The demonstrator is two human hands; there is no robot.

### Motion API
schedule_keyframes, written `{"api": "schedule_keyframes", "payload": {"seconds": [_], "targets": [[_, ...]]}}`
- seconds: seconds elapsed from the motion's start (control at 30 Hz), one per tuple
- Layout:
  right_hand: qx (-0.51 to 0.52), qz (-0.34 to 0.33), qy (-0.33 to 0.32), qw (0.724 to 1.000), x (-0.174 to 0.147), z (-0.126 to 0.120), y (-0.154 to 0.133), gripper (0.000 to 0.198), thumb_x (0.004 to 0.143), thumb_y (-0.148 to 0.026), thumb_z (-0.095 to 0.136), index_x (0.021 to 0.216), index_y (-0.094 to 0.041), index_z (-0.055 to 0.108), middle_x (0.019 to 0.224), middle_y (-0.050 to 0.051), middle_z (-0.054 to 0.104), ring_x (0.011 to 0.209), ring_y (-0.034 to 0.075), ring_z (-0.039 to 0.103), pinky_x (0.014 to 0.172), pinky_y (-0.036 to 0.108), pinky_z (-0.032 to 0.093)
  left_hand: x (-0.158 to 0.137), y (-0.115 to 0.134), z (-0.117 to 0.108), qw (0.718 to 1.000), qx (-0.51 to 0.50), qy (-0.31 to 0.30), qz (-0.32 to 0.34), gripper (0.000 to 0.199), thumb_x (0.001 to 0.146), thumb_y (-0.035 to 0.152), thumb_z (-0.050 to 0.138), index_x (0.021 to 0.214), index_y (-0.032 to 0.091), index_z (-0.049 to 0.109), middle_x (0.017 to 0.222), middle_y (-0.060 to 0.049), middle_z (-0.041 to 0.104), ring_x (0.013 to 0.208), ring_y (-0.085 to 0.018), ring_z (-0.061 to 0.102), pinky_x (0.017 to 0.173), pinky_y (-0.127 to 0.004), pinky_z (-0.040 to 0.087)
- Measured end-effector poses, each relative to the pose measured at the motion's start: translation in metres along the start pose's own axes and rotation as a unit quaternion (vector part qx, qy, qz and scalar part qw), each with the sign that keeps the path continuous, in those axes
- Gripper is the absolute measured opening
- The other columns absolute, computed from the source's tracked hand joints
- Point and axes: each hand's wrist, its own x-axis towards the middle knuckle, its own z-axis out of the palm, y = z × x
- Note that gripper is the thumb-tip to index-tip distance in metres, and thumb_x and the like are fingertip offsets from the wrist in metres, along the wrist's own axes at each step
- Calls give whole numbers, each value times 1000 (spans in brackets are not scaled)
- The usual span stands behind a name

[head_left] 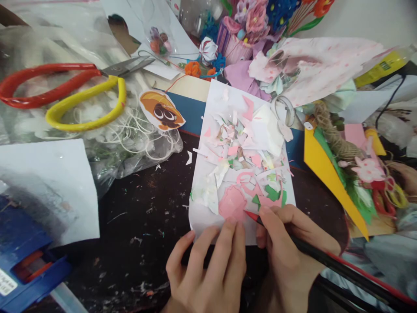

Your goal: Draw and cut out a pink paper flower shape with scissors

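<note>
My right hand [286, 248] grips a black and red pencil [325, 258] whose red tip touches a pink paper cutout [232, 203]. My left hand [208, 265] lies flat beside it, fingertips pressing the lower edge of that pink cutout and the white sheet [200, 217] beneath. The sheet carries a heap of pink, white and green paper scraps [247, 152].
Red and yellow handled scissors [65, 93] rest on a clear bag of white string at the left. A cartoon sticker [162, 111] lies mid-table. Craft flowers [257, 19], pink wrapping paper [312, 65], a yellow paper triangle [329, 174] and a blue tool [26, 261] crowd the edges.
</note>
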Motion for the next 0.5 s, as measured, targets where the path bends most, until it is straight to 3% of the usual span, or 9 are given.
{"api": "schedule_keyframes", "payload": {"seconds": [0.5], "targets": [[-8, 13, 4, 1000, 0, 1, -4, 34, 78, -22, 73, 50, -17, 54, 44, -6, 51, 39, 6, 44, 41, 23, 32, 5, 1, 0, 1000, 1, 1, 2, 20, 82, 11, 66, 92, 24, 78, 86, 2, 78, 85, -16, 66, 103, -38, 37]]}}
